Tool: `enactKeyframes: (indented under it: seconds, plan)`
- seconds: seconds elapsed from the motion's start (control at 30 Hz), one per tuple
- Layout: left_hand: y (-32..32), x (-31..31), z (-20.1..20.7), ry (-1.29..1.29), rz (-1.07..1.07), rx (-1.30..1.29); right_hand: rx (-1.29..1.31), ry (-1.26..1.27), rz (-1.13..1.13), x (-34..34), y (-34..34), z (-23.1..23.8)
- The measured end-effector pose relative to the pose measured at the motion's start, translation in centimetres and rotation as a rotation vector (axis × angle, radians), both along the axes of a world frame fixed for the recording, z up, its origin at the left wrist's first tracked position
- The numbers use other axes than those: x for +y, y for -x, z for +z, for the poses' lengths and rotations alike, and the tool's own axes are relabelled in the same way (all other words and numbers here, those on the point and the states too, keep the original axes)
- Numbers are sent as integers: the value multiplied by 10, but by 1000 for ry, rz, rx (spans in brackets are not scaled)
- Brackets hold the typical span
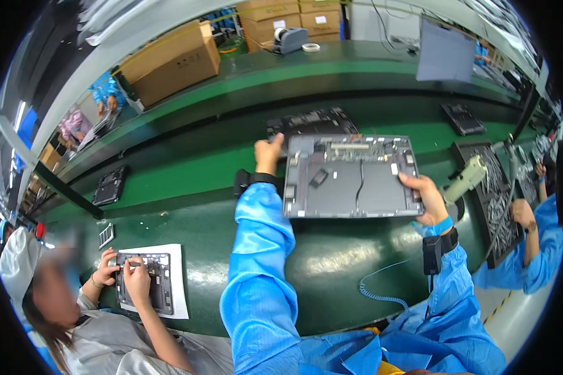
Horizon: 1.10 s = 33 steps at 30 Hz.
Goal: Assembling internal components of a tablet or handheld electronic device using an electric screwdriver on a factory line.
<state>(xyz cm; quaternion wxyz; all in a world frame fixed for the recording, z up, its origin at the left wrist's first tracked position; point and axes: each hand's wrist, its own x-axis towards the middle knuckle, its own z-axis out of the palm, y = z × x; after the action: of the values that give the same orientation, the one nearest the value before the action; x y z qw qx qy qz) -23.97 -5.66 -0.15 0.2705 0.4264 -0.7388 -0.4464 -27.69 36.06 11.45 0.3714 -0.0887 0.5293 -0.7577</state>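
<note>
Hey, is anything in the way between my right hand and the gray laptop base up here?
Nothing visible: your right hand is directly on the gray laptop base, its thumb over the inner face near the right edge.

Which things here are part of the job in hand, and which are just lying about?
In the job, judging by the hands:
- grey open chassis, held by the right hand
- dark open chassis, left hand at its edge

Seemingly just lying about:
- tape dispenser
- white tape roll
- large cardboard box
</note>
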Motion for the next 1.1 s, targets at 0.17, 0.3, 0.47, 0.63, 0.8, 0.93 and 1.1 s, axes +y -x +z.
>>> enactKeyframes:
  seconds: [0.17,0.3,0.47,0.63,0.8,0.93,1.1]
  plan:
    - [-71,16,40,102,4,101,-105,-80,77,44,-43,-37]
    - [-136,83,70,244,9,78,-116,-127,144,63,-55,-49]
    - [-187,175,71,-82,-553,-39,237,-366,158,82,-48,-60]
    - [-204,198,64,91,-553,-49,908,-723,30,82,-46,-55]
    - [-174,199,59,248,-635,-3,973,-723,2,97,-37,-50]
    - [-174,182,57,93,-647,-58,833,-479,-23,136,-37,-25]
    - [-193,181,91,481,-755,-277,821,-161,2,213,-51,26]
